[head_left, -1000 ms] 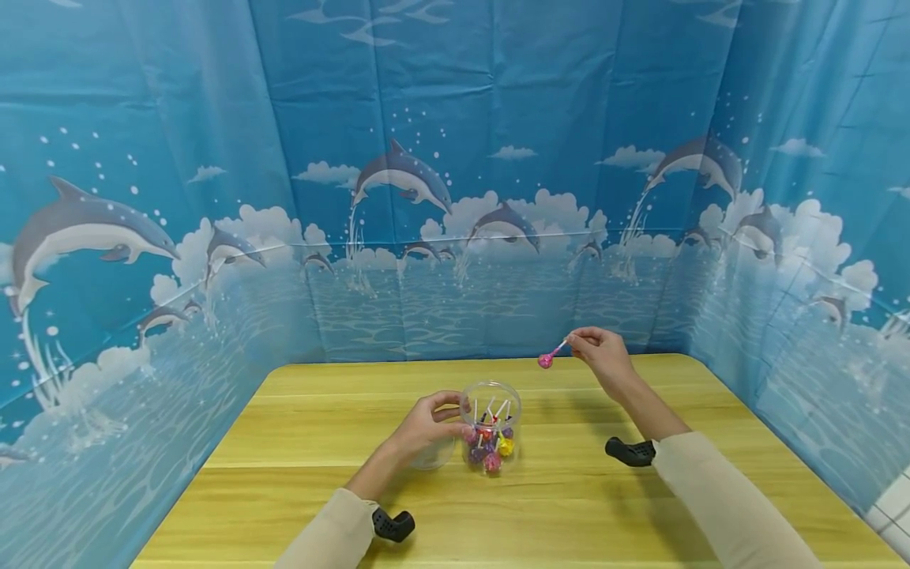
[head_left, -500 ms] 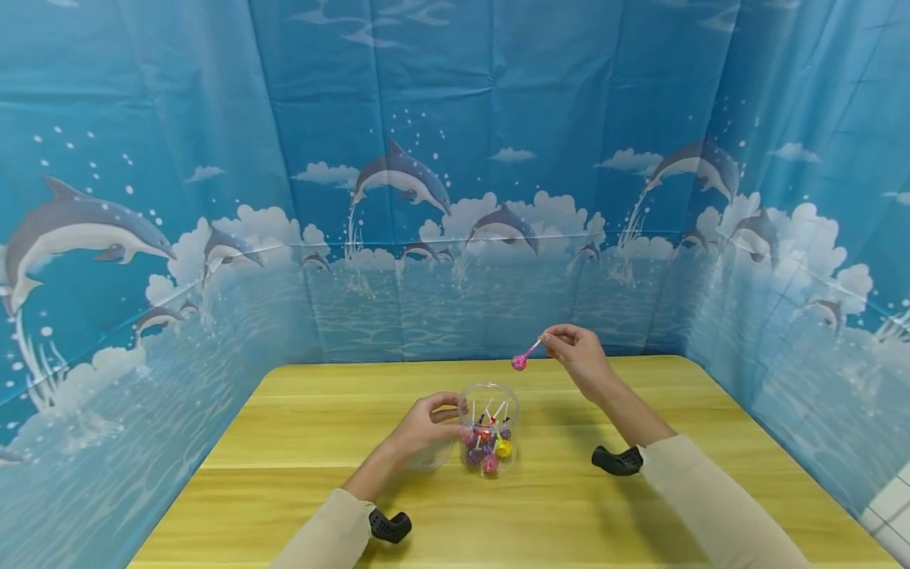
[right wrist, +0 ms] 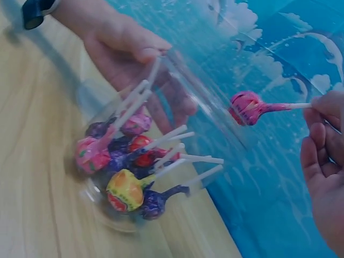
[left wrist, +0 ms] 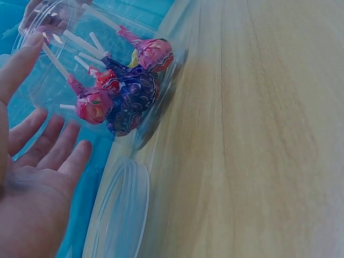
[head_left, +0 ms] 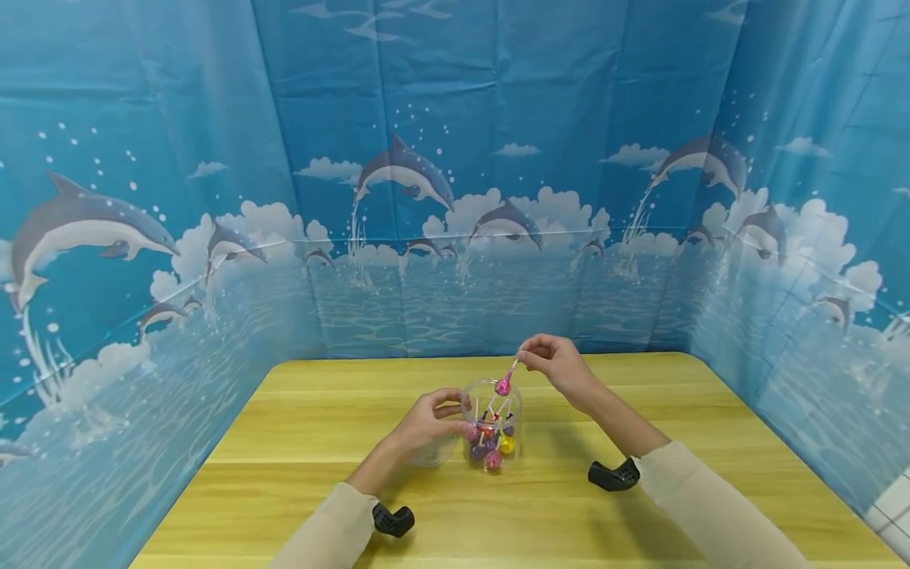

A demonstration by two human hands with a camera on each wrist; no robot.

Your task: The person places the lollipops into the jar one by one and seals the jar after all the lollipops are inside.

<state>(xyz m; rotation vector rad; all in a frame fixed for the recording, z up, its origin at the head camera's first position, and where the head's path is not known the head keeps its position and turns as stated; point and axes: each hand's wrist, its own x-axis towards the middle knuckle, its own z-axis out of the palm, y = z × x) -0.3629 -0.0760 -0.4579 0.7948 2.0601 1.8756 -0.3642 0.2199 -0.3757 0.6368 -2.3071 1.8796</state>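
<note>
A pink-wrapped lollipop [head_left: 502, 387] hangs from my right hand [head_left: 558, 367], which pinches the end of its white stick. The candy end points down at the mouth of a clear plastic jar [head_left: 518, 415]. In the right wrist view this lollipop [right wrist: 247, 108] sits just outside the rim. My left hand [head_left: 426, 423] holds the jar from its left side, thumb [left wrist: 27, 59] near the rim and fingers spread along the wall. Inside the upright jar lie several wrapped lollipops, among them a yellow one [right wrist: 126, 191], a red one [right wrist: 142, 153] and purple ones.
A clear round lid [left wrist: 123, 215] lies on the wooden table [head_left: 284, 490] left of the jar, partly under my left hand. Blue dolphin-print curtains [head_left: 441, 300] stand behind and beside the table. Black straps [head_left: 613, 476] sit at both wrists.
My right hand has moved left and slightly down with the pink lollipop, from well right of the jar to over its mouth. The left hand and jar have hardly shifted.
</note>
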